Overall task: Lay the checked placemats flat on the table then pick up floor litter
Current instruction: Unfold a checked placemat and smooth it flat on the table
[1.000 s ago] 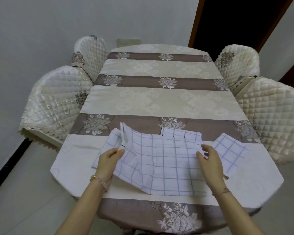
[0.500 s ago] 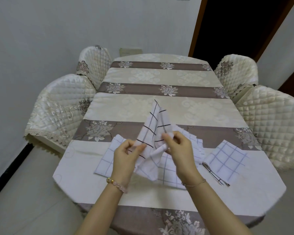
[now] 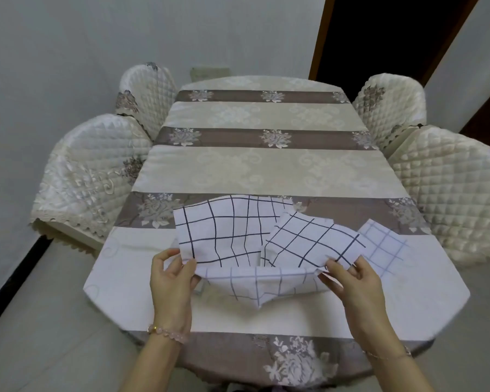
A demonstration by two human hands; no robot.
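A white placemat with dark checks (image 3: 227,230) is spread between my hands just above the near end of the table (image 3: 266,171). It is folded over, and its near fold sags towards the cloth. My left hand (image 3: 171,281) pinches its left edge. At the right edge, my right hand (image 3: 351,281) pinches the folded corner. A second checked placemat (image 3: 385,244) lies flat on the table to the right, partly under the held one.
Four quilted cream chairs stand round the table, two on the left (image 3: 91,171) and two on the right (image 3: 450,188). A dark doorway (image 3: 379,32) is at the far right. Pale floor (image 3: 40,321) shows at the lower left.
The bunched placemat, held up between both hands, has been pulled apart sideways and lowered. My hands have moved apart to its two edges.
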